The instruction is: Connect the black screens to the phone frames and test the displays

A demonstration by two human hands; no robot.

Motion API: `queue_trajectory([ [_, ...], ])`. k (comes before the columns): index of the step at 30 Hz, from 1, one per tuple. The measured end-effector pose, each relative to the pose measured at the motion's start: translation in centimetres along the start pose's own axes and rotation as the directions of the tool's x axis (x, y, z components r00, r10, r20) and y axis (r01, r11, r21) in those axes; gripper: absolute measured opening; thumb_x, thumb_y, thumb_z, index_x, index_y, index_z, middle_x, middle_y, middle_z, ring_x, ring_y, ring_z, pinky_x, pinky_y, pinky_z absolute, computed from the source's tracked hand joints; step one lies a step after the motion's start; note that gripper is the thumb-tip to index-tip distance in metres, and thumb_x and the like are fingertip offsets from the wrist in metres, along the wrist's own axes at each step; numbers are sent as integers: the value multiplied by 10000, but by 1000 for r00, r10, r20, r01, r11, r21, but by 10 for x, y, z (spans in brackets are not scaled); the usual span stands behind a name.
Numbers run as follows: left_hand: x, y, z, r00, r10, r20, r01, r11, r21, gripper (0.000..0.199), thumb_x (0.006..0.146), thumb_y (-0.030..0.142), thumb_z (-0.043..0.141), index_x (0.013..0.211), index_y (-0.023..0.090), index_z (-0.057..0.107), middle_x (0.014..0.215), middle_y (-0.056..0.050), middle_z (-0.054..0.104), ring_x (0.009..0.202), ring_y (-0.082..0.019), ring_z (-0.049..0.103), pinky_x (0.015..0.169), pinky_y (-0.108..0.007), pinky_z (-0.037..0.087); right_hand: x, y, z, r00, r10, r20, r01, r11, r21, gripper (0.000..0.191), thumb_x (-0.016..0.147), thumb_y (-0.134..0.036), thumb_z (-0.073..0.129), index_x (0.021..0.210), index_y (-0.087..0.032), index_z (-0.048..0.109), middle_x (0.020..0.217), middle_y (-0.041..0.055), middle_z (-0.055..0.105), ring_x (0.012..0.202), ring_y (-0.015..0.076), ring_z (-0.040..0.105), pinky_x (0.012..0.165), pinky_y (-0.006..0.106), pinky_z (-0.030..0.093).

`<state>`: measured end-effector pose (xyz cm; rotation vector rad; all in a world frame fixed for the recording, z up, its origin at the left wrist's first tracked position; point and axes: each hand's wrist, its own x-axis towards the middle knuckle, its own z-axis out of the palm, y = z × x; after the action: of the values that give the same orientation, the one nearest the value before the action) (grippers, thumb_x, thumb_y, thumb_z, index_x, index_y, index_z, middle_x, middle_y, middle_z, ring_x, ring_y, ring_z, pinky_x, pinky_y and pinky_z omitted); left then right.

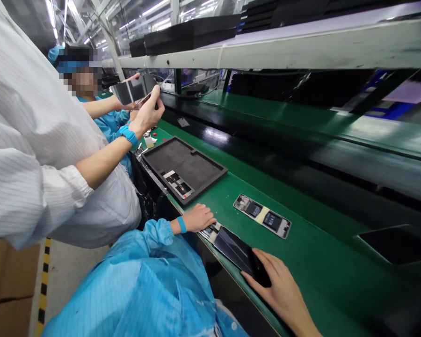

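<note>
On the green bench, my right hand (276, 291) grips the far end of a dark glossy phone-like panel (235, 250), its fingers wrapped over the black edge. My left hand (197, 218), with a blue wrist strap (181, 224), lies at the panel's other end, beside a cream strip and exposed electronics (209, 231). Whether those fingers grip anything is hidden. A similar opened device (261, 216), with two dark panels, lies flat beyond my hands. Another sits in a black foam tray (210, 164).
A co-worker in a white striped smock (31, 140) stands close on the left, and a blue-smocked co-worker (108, 124) works beyond, their hands holding a dark panel (133, 89). A metal shelf (266, 54) with black cases runs overhead. Cardboard boxes (7, 285) stand by floor tape.
</note>
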<state>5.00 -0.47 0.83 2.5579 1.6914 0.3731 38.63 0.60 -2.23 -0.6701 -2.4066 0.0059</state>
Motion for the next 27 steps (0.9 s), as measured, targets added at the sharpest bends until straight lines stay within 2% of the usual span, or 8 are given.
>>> queue_trajectory([
  [2, 2, -2, 4, 1000, -7, 30, 6, 1000, 9, 802, 1120, 393, -112, 909, 122, 612, 922, -44, 544, 965, -174, 602, 899, -372, 433, 2, 0, -2, 1000, -12, -5, 12, 1000, -4, 582, 1083, -593, 555, 1432, -126, 565, 1261, 147, 704, 1124, 269, 687, 971, 399, 558],
  [4, 5, -5, 9, 998, -15, 56, 14, 1000, 9, 614, 1188, 421, 143, 925, 144, 623, 934, -66, 598, 947, -186, 579, 901, -363, 436, 5, 2, -4, 1000, -7, -5, 7, 1000, 1, 574, 1086, -584, 554, 1437, -129, 562, 1260, 143, 703, 1123, 263, 689, 963, 389, 565],
  [7, 10, -9, 16, 998, -18, 66, 19, 1000, -7, 420, 1166, 436, 397, 935, 172, 627, 940, -96, 640, 914, -207, 546, 904, -377, 442, 9, 5, -5, 1000, 16, -18, -16, 999, 32, 560, 1079, -565, 578, 1441, -138, 557, 1250, 139, 702, 1124, 261, 691, 966, 387, 578],
  [14, 10, -9, 13, 999, -15, 50, 17, 999, -34, 394, 1158, 399, 436, 947, 156, 664, 938, -86, 654, 933, -205, 585, 905, -367, 458, 15, 11, 9, 999, 47, 16, -48, 997, 66, 589, 1050, -588, 617, 1475, -186, 547, 1279, 134, 710, 1140, 275, 708, 962, 415, 607],
  [18, 4, -4, 2, 996, -64, 59, 71, 990, -124, 689, 1128, 323, 80, 965, 113, 715, 934, -24, 588, 1008, -168, 639, 859, -320, 436, 13, 12, 12, 999, 39, 24, -40, 999, 33, 582, 1064, -585, 600, 1475, -176, 553, 1308, 138, 708, 1163, 270, 707, 973, 406, 607],
  [21, 3, -3, -2, 981, -146, 127, 170, 964, -206, 670, 1087, 387, 127, 990, 152, 748, 940, 20, 562, 1050, -164, 644, 855, -308, 444, 12, 10, 12, 999, 33, 14, -33, 999, 11, 575, 1065, -588, 597, 1459, -171, 567, 1299, 139, 714, 1152, 266, 711, 959, 401, 607],
  [25, 7, -10, 9, 998, -12, 69, 20, 993, -112, 702, 1170, 417, 128, 936, 150, 733, 912, -24, 608, 988, -166, 647, 906, -355, 457, 13, 7, 11, 999, 34, 16, -34, 999, -3, 557, 1049, -571, 629, 1432, -169, 591, 1288, 140, 725, 1140, 267, 718, 958, 409, 603],
  [27, 10, -14, 16, 998, 34, 56, -29, 996, -82, 610, 1192, 450, 274, 886, 148, 707, 891, -54, 641, 933, -173, 627, 902, -352, 454, 13, 5, 11, 998, 58, 25, -58, 998, 11, 553, 1038, -553, 651, 1432, -170, 600, 1303, 141, 725, 1156, 267, 714, 971, 412, 601],
])
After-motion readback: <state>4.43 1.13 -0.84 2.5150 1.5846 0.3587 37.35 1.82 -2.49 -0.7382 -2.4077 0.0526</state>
